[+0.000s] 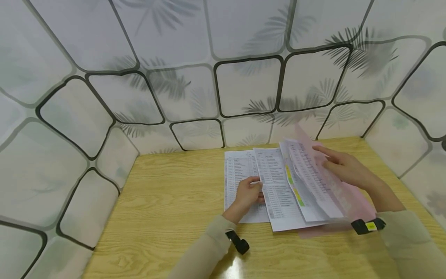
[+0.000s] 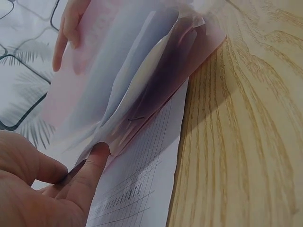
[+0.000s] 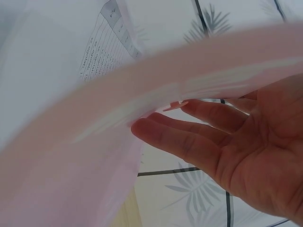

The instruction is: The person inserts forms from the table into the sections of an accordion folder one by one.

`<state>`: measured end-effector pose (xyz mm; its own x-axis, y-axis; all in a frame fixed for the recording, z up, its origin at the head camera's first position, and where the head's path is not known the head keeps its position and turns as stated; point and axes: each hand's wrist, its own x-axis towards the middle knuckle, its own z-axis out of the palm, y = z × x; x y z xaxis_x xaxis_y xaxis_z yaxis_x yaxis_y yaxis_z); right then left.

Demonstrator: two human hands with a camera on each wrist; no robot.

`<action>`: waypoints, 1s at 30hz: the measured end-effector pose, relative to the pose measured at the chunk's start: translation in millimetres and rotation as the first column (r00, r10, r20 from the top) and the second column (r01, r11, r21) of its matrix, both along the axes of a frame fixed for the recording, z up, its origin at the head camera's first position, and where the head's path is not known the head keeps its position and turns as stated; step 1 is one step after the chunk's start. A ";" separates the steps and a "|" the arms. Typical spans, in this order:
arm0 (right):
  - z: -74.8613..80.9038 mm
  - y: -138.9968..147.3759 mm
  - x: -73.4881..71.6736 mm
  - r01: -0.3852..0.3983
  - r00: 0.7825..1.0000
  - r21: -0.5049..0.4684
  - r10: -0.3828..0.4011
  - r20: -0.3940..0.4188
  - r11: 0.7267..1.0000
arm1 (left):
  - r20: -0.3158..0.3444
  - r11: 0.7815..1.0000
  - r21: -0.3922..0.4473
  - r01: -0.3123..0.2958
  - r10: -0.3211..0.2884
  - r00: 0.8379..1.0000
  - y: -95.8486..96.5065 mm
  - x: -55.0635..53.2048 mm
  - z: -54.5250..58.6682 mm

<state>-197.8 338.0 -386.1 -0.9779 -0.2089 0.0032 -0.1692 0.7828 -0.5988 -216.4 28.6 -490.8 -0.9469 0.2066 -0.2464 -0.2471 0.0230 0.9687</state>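
My left hand [image 1: 249, 193] pinches the left edge of a stack of printed sheets [image 1: 278, 186] between thumb and fingers; in the left wrist view the fingertips meet at the stack's edge. Beneath that hand, another printed sheet [image 1: 240, 166] lies flat on the table. A translucent pink plastic folder [image 1: 355, 197] stands open at the right, with more sheets inside it. One of those has yellow and green strips [image 1: 294, 186] along its side. Against the folder's raised cover rest the fairly straight fingers of my right hand [image 1: 348, 166], close to a small pink button [image 3: 175, 106].
The wood-grain table [image 1: 167, 201] reaches back to a curtain [image 1: 188, 93] patterned with dark outlines and leaves, which also runs along both sides. Black straps sit on both wrists, the left strap [image 1: 238, 242] and the right strap [image 1: 368, 226], over light sleeves.
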 end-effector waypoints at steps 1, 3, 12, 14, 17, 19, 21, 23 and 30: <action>-0.1 0.2 -0.1 0.000 1.000 0.000 0.000 -0.001 1.000 | -0.001 1.000 0.003 0.001 -0.001 1.000 0.9 -0.1 -0.2; -0.4 0.6 -0.4 0.001 1.000 0.002 -0.001 -0.001 1.000 | 0.005 1.000 0.009 0.001 -0.001 1.000 2.4 0.0 -0.2; -0.2 1.0 -0.8 0.001 1.000 0.012 -0.001 0.004 1.000 | 0.010 0.999 0.049 -0.001 0.001 1.000 10.2 1.2 2.3; -0.1 1.0 -0.9 0.000 1.000 0.012 0.000 0.004 1.000 | -0.001 0.999 0.051 0.000 0.000 1.000 11.7 1.5 2.5; -0.2 1.2 -0.6 -0.003 1.000 0.009 0.003 0.002 1.000 | 0.007 0.999 0.045 0.001 -0.001 1.000 13.3 1.8 2.6; 0.1 1.0 -0.2 -0.004 1.000 0.007 0.004 0.001 1.000 | 0.004 0.999 0.036 0.006 -0.006 1.000 14.3 1.6 1.3; 0.5 0.9 0.1 -0.006 1.000 0.003 0.006 -0.002 1.000 | 0.015 1.000 0.030 0.009 -0.010 1.000 14.9 1.8 0.6; 1.0 0.7 0.7 -0.008 1.000 -0.001 0.008 -0.004 1.000 | 0.017 1.000 0.023 0.011 -0.012 1.000 15.7 2.4 0.4; -0.1 1.1 1.0 -0.009 1.000 -0.011 0.009 -0.010 1.000 | 0.018 1.000 0.019 0.009 -0.009 1.000 19.7 3.5 0.5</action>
